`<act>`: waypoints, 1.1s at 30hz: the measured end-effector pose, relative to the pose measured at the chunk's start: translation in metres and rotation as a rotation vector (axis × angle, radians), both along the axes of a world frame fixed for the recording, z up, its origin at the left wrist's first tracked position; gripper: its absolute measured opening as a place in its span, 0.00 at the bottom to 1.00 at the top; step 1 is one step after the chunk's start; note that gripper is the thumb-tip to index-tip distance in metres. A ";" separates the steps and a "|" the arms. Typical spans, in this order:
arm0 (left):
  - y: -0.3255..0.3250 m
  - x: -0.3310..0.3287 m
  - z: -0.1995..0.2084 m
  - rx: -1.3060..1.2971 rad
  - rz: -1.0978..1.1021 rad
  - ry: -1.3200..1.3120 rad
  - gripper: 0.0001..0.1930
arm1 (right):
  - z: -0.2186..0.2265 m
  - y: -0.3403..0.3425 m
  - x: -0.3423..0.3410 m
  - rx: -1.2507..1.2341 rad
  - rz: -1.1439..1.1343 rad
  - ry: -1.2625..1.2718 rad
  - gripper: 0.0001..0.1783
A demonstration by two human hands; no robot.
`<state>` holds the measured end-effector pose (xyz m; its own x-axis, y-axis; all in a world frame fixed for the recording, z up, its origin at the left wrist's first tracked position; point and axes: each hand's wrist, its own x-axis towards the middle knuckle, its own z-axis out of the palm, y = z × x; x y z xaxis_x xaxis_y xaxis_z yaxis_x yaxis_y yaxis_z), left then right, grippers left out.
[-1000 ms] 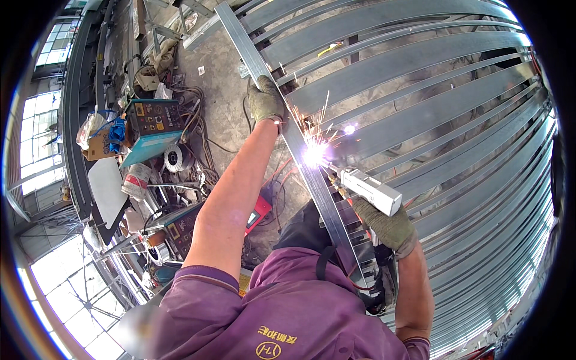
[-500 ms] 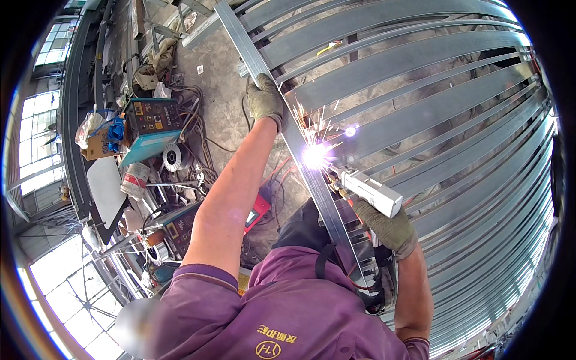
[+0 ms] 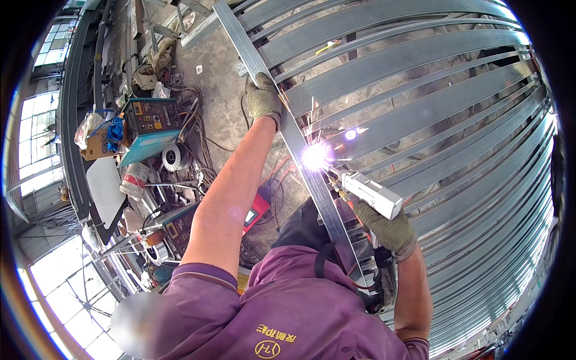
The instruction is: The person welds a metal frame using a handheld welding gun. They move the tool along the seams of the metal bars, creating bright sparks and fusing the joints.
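My left hand (image 3: 264,101), in a grey-green work glove, is wrapped over a long grey steel rail (image 3: 292,137) that runs diagonally down the middle. In my right hand (image 3: 391,231), gloved the same way, is a welding torch (image 3: 371,193) with a white box-shaped body on top. Its tip points at the rail where the flat grey slats (image 3: 360,78) meet it. A bright white-violet arc (image 3: 316,156) burns there and throws sparks, and its glare hides the joint. My right fingers are partly covered by the torch body.
Rows of slats spread across the right side, over a concrete floor (image 3: 225,66). To the left stand a teal-sided welding machine (image 3: 155,120), a white wire spool (image 3: 173,157), a second machine (image 3: 180,231) and a red case (image 3: 258,211). Cables (image 3: 201,120) lie beside them.
The spray of sparks above the arc has thinned. The arc, torch and both hands stay in nearly the same place.
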<state>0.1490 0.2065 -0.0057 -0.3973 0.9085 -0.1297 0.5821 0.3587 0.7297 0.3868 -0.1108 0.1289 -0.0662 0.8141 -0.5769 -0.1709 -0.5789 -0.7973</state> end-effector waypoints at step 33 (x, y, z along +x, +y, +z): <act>-0.004 0.012 0.011 0.021 -0.022 -0.093 0.28 | -0.006 -0.011 0.004 -0.032 0.006 -0.067 0.20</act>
<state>0.1609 0.2030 0.0056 -0.3642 0.9199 -0.1456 0.5192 0.3303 0.7882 0.3912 -0.1220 0.1228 -0.0315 0.7950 -0.6058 -0.1147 -0.6049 -0.7880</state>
